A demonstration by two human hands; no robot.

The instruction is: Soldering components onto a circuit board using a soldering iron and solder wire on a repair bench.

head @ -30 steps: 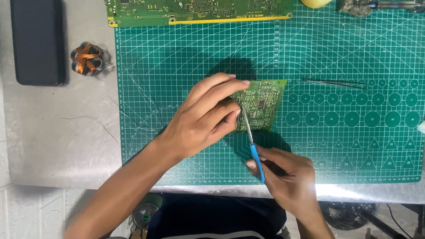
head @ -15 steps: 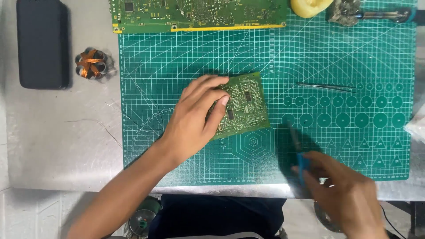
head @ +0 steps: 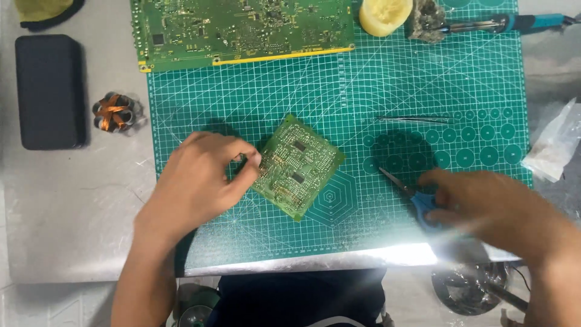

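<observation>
Head view: left hand [head: 196, 181] on flat green circuit board [head: 298, 166]

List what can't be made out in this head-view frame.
- Right hand: motion-blurred; its grip on the blue-handled scissors is unclear.
- Small circuit board: left corner hidden under left hand; components too small.
- Large circuit board: cut off by the top edge.
</observation>
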